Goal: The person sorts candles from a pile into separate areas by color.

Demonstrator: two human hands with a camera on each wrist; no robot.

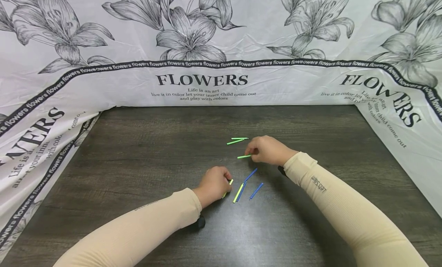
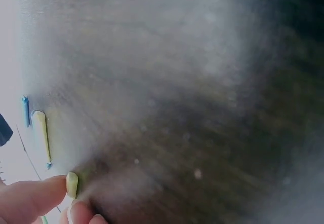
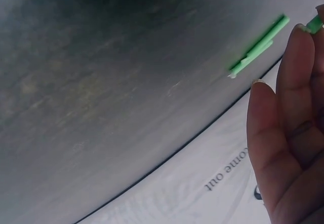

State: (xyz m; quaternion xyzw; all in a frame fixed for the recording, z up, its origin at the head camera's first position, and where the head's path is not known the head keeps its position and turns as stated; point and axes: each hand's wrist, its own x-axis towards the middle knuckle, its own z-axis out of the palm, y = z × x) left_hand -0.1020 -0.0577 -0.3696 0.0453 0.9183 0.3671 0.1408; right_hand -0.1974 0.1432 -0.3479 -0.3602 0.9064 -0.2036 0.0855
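My left hand (image 1: 214, 185) pinches a short yellow stick (image 1: 231, 182) between thumb and fingers just above the table; the fingers hide its middle. In the left wrist view, one end of this yellow stick (image 2: 72, 184) shows at the fingertips. Farther back and to the right, my right hand (image 1: 271, 150) pinches a bright green stick (image 1: 243, 157), whose left end sticks out. Another yellow stick (image 1: 236, 195) lies beside a blue stick (image 1: 241, 193) between the hands. Two more blue sticks, one slanted (image 1: 251, 174) and one lower right (image 1: 256, 191), lie close by.
Two green sticks, an upper one (image 1: 238, 138) and a lower one (image 1: 235, 142), meet at one end behind the right hand. The dark wooden table (image 1: 155, 144) is bordered by a white flower-printed cloth (image 1: 131, 86) at the back and sides.
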